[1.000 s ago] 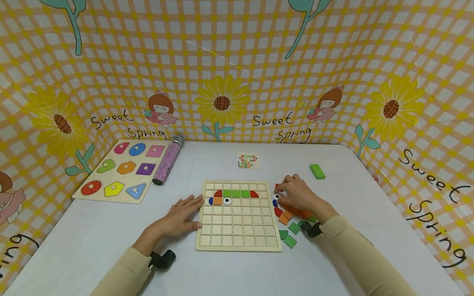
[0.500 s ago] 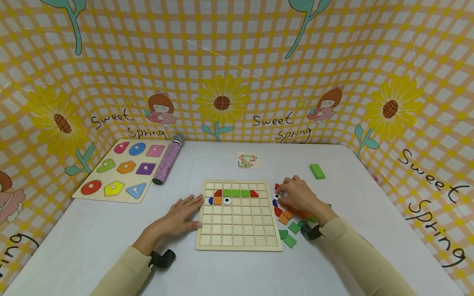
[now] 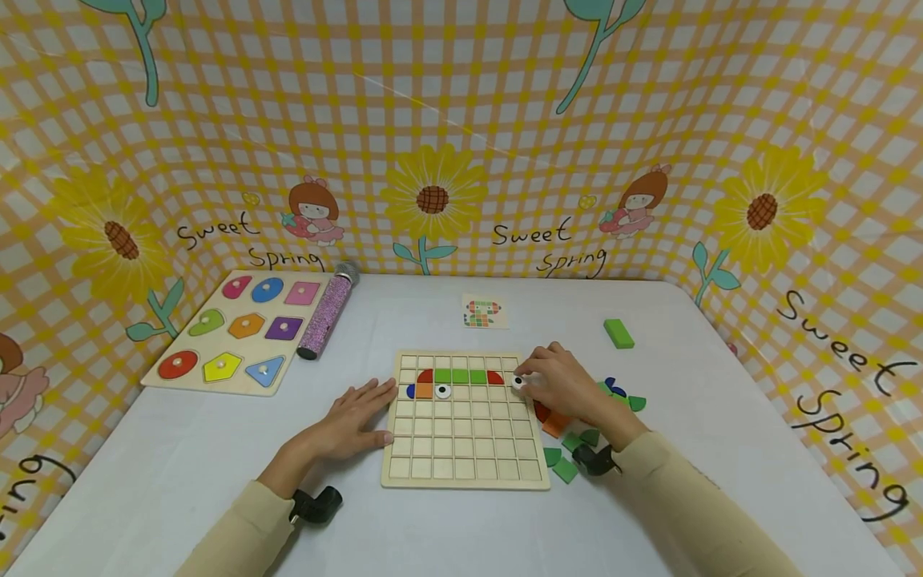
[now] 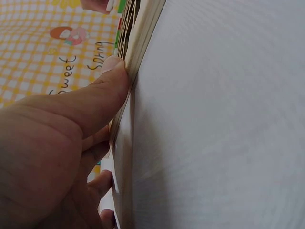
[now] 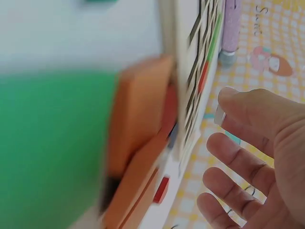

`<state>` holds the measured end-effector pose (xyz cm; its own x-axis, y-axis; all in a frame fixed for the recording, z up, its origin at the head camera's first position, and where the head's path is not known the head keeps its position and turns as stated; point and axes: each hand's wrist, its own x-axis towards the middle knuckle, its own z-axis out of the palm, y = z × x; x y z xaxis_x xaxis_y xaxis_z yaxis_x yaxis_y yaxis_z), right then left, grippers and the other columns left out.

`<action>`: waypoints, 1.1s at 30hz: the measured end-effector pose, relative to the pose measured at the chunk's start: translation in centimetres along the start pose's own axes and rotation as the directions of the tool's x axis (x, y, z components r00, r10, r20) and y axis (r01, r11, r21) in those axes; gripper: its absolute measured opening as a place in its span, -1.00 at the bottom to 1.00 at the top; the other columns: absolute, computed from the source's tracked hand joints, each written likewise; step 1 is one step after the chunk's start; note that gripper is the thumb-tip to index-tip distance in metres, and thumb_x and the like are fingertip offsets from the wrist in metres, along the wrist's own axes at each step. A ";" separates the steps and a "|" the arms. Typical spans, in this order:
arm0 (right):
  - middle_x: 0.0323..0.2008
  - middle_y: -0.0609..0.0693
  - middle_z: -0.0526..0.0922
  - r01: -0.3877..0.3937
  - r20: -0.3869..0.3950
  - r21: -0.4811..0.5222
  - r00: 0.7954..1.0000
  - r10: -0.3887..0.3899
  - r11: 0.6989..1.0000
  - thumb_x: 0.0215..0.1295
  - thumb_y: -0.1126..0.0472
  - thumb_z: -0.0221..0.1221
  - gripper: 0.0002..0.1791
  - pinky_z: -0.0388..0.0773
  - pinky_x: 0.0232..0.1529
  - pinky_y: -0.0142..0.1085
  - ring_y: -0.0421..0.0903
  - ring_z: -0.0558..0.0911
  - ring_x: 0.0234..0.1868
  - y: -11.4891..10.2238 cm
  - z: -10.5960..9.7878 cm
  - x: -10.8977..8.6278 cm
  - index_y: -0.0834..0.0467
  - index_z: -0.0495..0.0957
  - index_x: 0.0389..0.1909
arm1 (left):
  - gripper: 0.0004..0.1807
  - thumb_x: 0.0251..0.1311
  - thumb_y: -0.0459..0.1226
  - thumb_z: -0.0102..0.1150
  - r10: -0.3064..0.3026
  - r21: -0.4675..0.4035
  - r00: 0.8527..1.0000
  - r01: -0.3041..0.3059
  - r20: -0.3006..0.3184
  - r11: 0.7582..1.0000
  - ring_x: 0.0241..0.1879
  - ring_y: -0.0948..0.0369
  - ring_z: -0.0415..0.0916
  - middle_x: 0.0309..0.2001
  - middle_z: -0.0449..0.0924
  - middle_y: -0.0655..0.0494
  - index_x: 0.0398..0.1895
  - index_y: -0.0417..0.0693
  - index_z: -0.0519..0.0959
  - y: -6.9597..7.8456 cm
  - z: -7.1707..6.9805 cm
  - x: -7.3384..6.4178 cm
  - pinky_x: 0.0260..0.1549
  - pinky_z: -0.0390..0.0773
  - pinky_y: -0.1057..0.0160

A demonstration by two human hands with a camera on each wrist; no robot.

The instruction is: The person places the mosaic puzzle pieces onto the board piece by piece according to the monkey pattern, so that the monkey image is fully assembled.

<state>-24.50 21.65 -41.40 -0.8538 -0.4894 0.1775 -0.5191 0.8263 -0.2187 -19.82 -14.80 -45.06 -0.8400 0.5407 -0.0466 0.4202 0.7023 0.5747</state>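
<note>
In the head view a wooden grid board (image 3: 461,449) lies on the white table. Its upper rows hold green squares (image 3: 460,377), red quarter-rounds (image 3: 494,377), an orange square (image 3: 424,391), a blue piece (image 3: 411,392) and a white round eye piece (image 3: 443,392). Over the board's right edge my right hand (image 3: 561,386) pinches a second eye piece (image 3: 517,383); the right wrist view shows this thin disc (image 5: 219,115) between thumb and forefinger, the other fingers loosely bent. My left hand (image 3: 348,423) rests flat beside the board, thumb (image 4: 112,78) and fingertips touching its left edge.
Loose orange pieces (image 3: 557,424), green pieces (image 3: 565,470) and blue pieces (image 3: 615,387) lie right of the board, partly under my right hand. A green block (image 3: 618,333) sits farther back. Behind are a pattern card (image 3: 485,312), a glittery microphone (image 3: 328,314) and a shape puzzle (image 3: 238,344).
My right hand has picked up the eye piece from the loose pieces and moved left with it to the board's right edge. The left hand stays in place.
</note>
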 end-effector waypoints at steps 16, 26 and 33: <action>-0.27 -0.07 0.63 0.103 0.029 -0.006 0.994 -0.103 0.995 0.10 0.07 0.33 -0.77 0.32 -0.29 -0.33 -0.13 0.38 -0.29 -4.2 1.4 2.2 0.04 0.69 -0.22 | -0.21 0.23 -0.07 0.14 -0.001 -0.015 1.000 0.001 0.000 1.000 0.50 -0.13 -0.21 0.50 -0.03 -0.03 0.45 -0.13 0.08 0.1 0.1 0.0 0.42 -0.26 -0.26; -0.20 -0.04 0.63 0.069 0.099 -0.037 0.993 -0.065 0.997 0.15 0.08 0.29 -0.77 0.39 -0.26 -0.29 -0.09 0.44 -0.23 -4.5 2.1 3.0 0.02 0.69 -0.17 | -0.20 0.22 -0.05 0.14 -0.004 -0.008 1.000 0.004 -0.002 1.000 0.50 -0.12 -0.21 0.51 -0.04 -0.02 0.45 -0.11 0.08 0.0 0.1 0.0 0.42 -0.26 -0.26; -0.23 -0.05 0.62 0.093 0.082 -0.044 0.993 -0.089 0.995 0.13 0.09 0.31 -0.78 0.37 -0.29 -0.31 -0.10 0.44 -0.26 -4.5 2.1 2.9 0.01 0.69 -0.19 | -0.20 0.22 -0.06 0.15 -0.001 -0.004 1.000 0.001 -0.010 1.000 0.49 -0.13 -0.20 0.50 -0.02 -0.04 0.45 -0.12 0.08 0.0 0.1 -0.1 0.41 -0.25 -0.27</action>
<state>-24.68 15.91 -41.92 -0.8046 -0.5822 0.1172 -0.5938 0.7886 -0.1594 -19.73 -14.78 -45.11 -0.8437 0.5354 -0.0388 0.4181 0.7007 0.5781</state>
